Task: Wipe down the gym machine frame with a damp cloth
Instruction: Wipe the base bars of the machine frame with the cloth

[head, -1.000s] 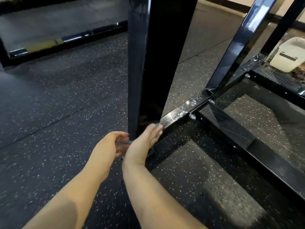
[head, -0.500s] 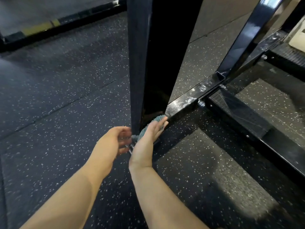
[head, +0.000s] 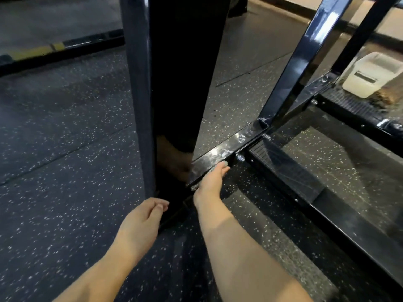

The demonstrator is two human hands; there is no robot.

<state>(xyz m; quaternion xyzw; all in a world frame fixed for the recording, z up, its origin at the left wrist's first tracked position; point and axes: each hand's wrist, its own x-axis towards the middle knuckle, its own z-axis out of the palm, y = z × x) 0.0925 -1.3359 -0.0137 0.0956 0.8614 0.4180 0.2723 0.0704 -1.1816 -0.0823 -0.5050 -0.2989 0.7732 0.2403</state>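
1. The left hand (head: pixel 141 221) hangs just beside the foot of the upright post (head: pixel 136 94), fingers loosely curled, thumb against them, holding nothing visible.
2. The right hand (head: pixel 209 182) is nearer the work: its fingers (head: pixel 219 171) lie straight and together, pressing the cloth (head: pixel 225 164) against the near face of the low rail (head: pixel 226 150).
3. That rail's long axis runs up and rightward from the fingertips toward the slanted strut (head: pixel 305 62) (so the next stroke probably follows it that way).
4. Most of the cloth is hidden under the palm, only scraps showing; the right thumb is unseen, and the white container (head: pixel 370 77) far right is cut off.
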